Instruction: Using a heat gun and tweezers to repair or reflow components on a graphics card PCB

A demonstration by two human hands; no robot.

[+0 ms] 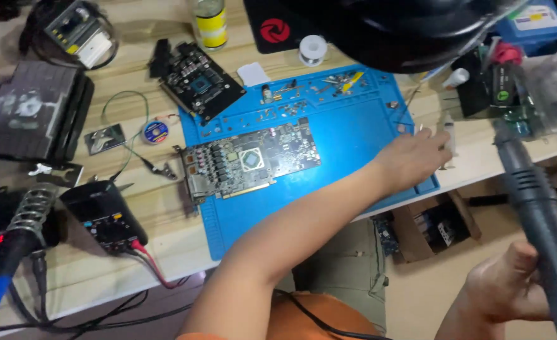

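We are reaching our left hand [411, 157] across the blue work mat [354, 135] to its right edge, fingers closing on a small white syringe [448, 135] lying on the wooden table [165, 208] just beside the mat; whether the grip is fully closed we cannot tell. Our right hand [511, 289] is wrapping tight around the dark handle of a hot-air tool [534, 201], holding it off the table's edge. A bare graphics card [250, 160] is lying on the mat, well left of the syringe.
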